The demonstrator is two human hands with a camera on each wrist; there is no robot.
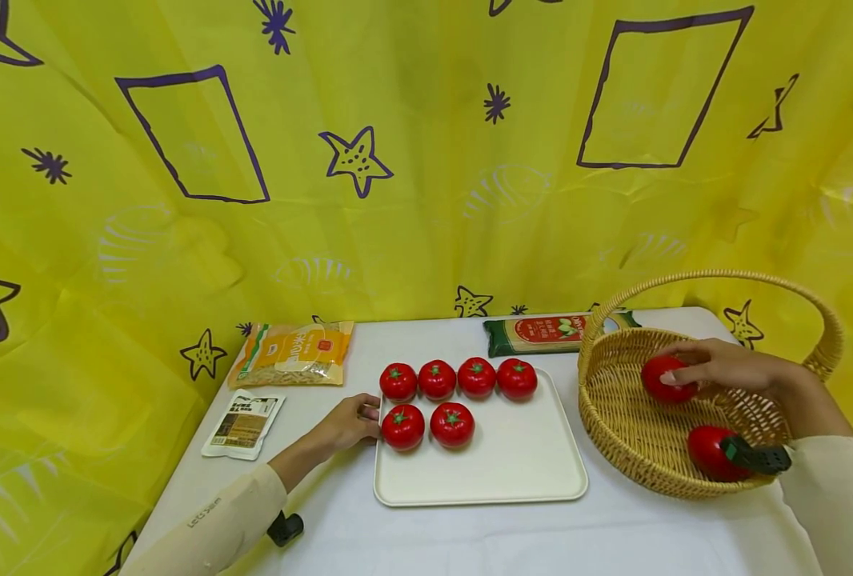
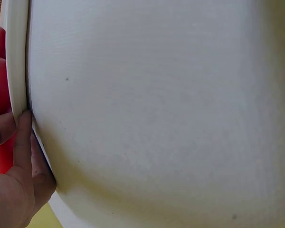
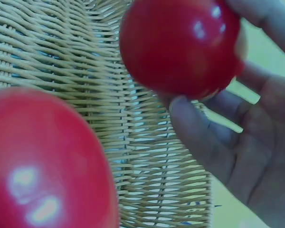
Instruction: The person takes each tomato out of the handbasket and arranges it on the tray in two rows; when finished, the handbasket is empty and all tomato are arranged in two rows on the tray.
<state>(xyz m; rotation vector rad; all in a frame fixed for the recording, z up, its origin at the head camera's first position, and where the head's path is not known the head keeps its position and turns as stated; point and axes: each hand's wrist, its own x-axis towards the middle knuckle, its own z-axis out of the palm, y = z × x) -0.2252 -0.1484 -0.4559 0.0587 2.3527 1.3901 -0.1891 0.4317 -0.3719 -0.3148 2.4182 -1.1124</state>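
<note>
In the head view my right hand holds a red tomato inside the wicker basket. The right wrist view shows thumb and fingers curled round that tomato, above the woven floor. A second tomato lies in the basket, partly hidden by the wrist camera. My left hand grips the left rim of a white tray; in the left wrist view its fingers pinch the tray rim. Several tomatoes sit on the tray, a back row and two in front at the left.
A yellow-orange food bag and a small white packet lie left of the tray. Behind it is a green and red noodle pack. The basket's tall handle arches over its opening. A yellow curtain hangs behind the table.
</note>
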